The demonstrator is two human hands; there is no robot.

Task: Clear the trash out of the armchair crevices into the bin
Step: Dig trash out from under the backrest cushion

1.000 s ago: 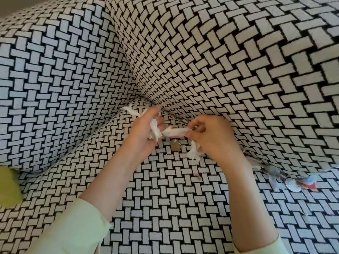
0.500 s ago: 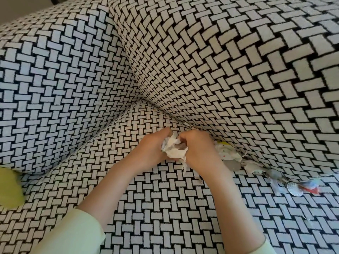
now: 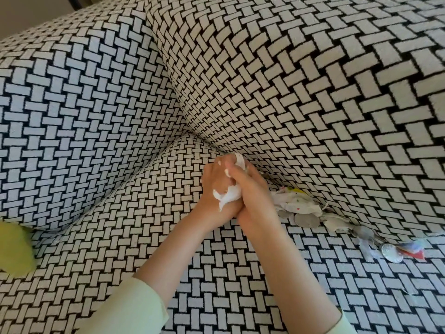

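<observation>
Compacting white tissue (image 3: 230,196) between the palms: left hand (image 3: 214,186) and right hand (image 3: 255,198) both curl fingers round it, apparently to carry one tight wad. Location: far crevice of the armchair (image 3: 216,273) seat. Wrappers (image 3: 298,203) and coins (image 3: 307,220) lie in the crevice to the right; bin not visible
</observation>
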